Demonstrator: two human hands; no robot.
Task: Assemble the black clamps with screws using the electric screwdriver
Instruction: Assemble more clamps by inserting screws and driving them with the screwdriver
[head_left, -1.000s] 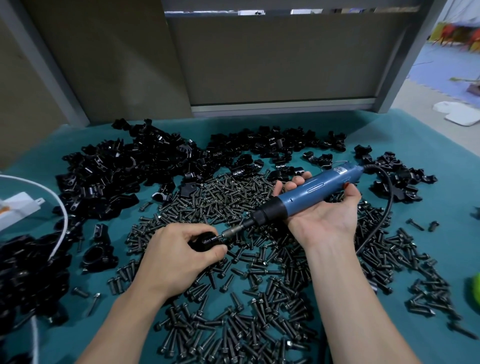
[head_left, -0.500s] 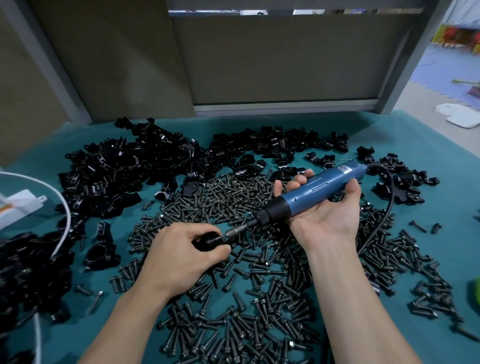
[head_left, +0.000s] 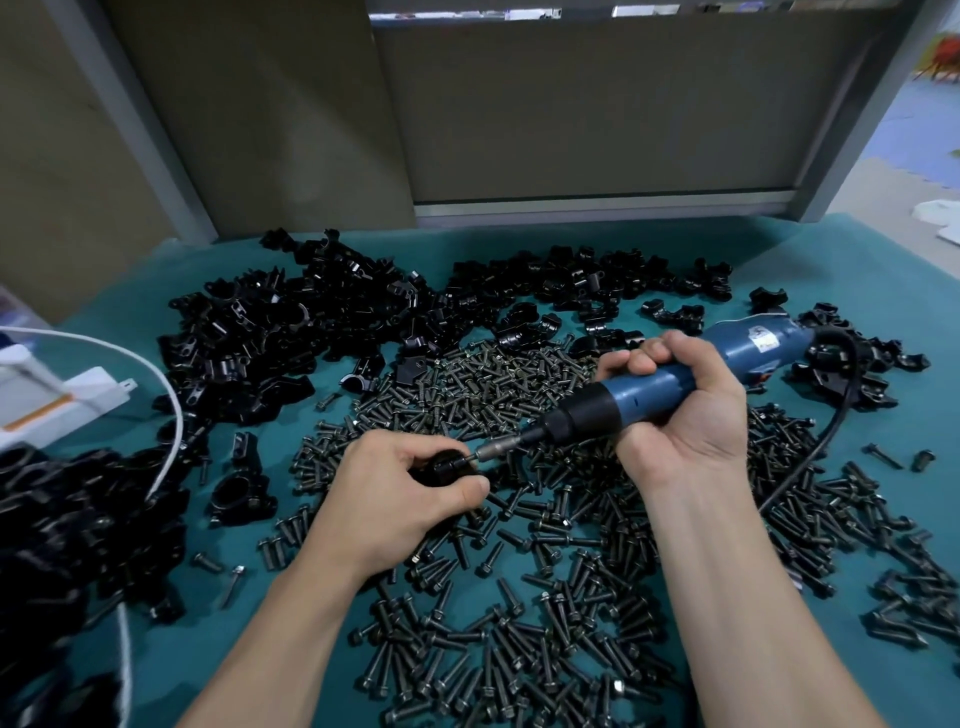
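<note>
Across the surface (head_left: 779, 270), heaps of loose black clamps (head_left: 270, 332) and screws (head_left: 493, 374) wait, so I judge most work undone. My right grip (head_left: 691, 410) wraps the electric screwdriver (head_left: 649, 395), its bit at the one clamp (head_left: 449, 465) my left grip (head_left: 400, 493) pinches.

You have a single view, a wide-angle camera worn on your head, looking forward and down at the teal worktop (head_left: 857, 270) from close range, with your left hand (head_left: 400, 493) and right hand (head_left: 685, 415) near the middle and the grey back panel (head_left: 597, 114) filling the top.
</note>
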